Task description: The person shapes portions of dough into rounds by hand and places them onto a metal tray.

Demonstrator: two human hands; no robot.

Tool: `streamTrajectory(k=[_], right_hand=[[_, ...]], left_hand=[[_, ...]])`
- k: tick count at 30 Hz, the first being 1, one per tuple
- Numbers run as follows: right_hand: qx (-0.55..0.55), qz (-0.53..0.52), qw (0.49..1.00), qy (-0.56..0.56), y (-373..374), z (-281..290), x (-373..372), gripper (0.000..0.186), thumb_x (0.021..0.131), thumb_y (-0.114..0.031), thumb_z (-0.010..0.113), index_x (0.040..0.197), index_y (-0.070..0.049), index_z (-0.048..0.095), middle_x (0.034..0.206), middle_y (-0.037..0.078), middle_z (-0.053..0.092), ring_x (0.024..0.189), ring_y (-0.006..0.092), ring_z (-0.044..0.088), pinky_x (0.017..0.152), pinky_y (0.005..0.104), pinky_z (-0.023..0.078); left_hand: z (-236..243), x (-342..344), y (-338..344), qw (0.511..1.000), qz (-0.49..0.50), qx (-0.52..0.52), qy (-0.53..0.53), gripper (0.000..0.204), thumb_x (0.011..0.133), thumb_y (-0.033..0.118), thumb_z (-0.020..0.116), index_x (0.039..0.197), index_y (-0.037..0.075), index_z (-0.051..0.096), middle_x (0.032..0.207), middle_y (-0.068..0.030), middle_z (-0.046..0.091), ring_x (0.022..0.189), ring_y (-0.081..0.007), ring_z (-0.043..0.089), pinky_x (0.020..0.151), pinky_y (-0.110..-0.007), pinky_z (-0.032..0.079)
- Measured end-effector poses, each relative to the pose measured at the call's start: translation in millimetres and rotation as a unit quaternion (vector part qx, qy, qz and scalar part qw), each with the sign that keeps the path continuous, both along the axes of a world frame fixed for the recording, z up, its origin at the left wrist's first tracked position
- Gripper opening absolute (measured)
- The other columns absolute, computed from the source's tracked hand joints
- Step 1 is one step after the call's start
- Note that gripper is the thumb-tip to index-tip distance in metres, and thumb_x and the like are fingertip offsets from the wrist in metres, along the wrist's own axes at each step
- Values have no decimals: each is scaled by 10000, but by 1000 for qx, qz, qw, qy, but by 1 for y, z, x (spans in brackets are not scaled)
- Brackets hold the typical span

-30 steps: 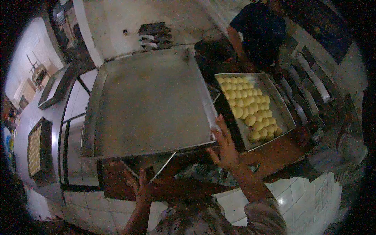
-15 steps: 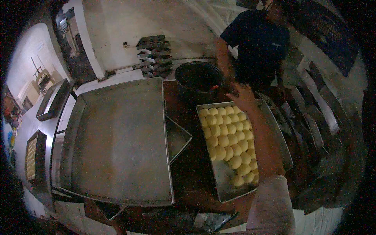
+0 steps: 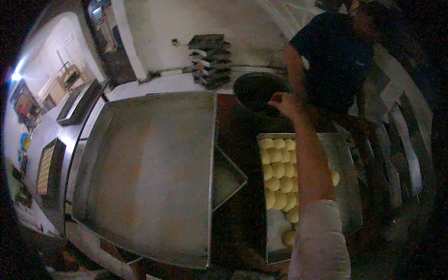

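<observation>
My right arm, in a pale sleeve, reaches forward over a metal tray [image 3: 347, 186] of round, pale yellow dough balls [image 3: 280, 170]. My right hand [image 3: 288, 103] is over the near right side of a black bucket [image 3: 254, 91] behind the tray. Its fingers are curled together; dim light hides what they hold, if anything. The dough balls sit in close rows on the left of my forearm, and a few show beyond it. Bare metal shows at the tray's near left corner. My left hand is out of view.
A large, shallow metal tray [image 3: 154, 182] lies on the left, over the corner of another tray [image 3: 227, 179]. Behind the bucket stands a co-worker in a dark shirt [image 3: 331, 60]. Stacked pans [image 3: 210, 60] stand by the wall; more metal pans [image 3: 394, 154] are at right.
My right hand has moved left to the bucket, and its spread fingers have curled in. The whole view has shifted, so the trays appear farther right.
</observation>
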State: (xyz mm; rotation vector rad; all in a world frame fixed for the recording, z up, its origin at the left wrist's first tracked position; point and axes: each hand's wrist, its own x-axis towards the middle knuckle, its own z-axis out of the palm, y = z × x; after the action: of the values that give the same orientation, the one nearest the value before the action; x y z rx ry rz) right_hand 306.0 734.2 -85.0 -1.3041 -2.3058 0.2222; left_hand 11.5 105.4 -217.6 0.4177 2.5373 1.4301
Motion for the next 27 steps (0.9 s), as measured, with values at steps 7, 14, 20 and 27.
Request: streamTrajectory(k=[7, 14, 20, 27], right_hand=[[-223, 178, 912, 296, -98, 142, 9, 389, 799, -309, 653, 1072, -56, 540, 973, 89, 602, 913, 218, 575, 830, 349, 447], [-187, 234, 918, 262, -237, 178, -100, 215, 793, -194, 662, 940, -44, 614, 857, 39, 643, 829, 138, 602, 789, 275, 461], [-193, 299, 920, 163, -229, 111, -147, 160, 778, -93, 654, 924, -30, 636, 892, 42, 643, 859, 119, 584, 790, 265, 459], [-465, 433, 772, -15, -362, 134, -105, 169, 802, -54, 596, 963, -24, 635, 951, 65, 647, 909, 137, 583, 824, 282, 451]], left_hand=[[-1, -1, -20, 998, -24, 61, 13, 454, 881, 266, 507, 1270, 60, 397, 1345, -155, 330, 1254, -308, 313, 1037, -459, 239], [15, -21, -54, 979, -22, 130, 153, 424, 880, 266, 506, 1246, 60, 445, 1322, -152, 380, 1241, -309, 338, 1031, -459, 249], [132, -81, -27, 829, 3, -55, 557, 393, 835, 324, 554, 1163, 108, 538, 1236, -126, 482, 1224, -316, 350, 996, -491, 272], [152, -116, -17, 805, -272, -62, 523, 373, 675, 466, 662, 831, 136, 588, 915, -84, 566, 971, -317, 506, 927, -486, 327]])
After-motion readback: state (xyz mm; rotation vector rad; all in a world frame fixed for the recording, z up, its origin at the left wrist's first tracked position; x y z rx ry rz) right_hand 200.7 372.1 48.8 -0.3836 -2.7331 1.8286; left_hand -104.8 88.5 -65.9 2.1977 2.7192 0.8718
